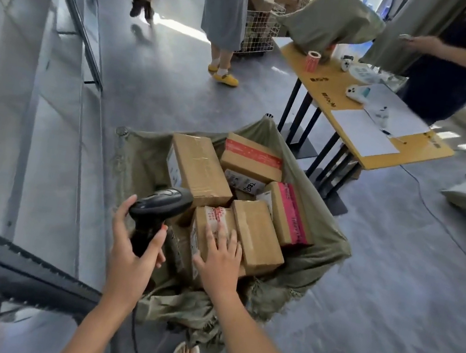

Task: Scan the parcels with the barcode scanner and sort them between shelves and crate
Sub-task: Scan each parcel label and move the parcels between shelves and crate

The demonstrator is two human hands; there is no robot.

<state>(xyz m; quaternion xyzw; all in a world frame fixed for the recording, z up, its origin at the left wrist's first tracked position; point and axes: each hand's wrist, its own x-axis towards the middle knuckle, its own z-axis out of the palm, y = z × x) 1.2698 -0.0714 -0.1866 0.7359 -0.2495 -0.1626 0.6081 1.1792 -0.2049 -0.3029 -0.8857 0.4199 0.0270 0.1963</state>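
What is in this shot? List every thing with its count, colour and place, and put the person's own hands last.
cardboard parcels: six visible, brown, some with red or pink tape, in the sack
cloth sack: one, olive green, open on the floor
table: one, yellow top, black legs, right of the sack
label roll: one, pink, on the table's far end
paper sheets: two, white, on the table
wire cart: one, white, heaped with boxes, far behind
shelves: grey, along the left
bystanders: three, partly in view, at the back
barcode scanner: one, black, in the left hand
left hand: holds the scanner's grip
right hand: flat on a red-taped parcel
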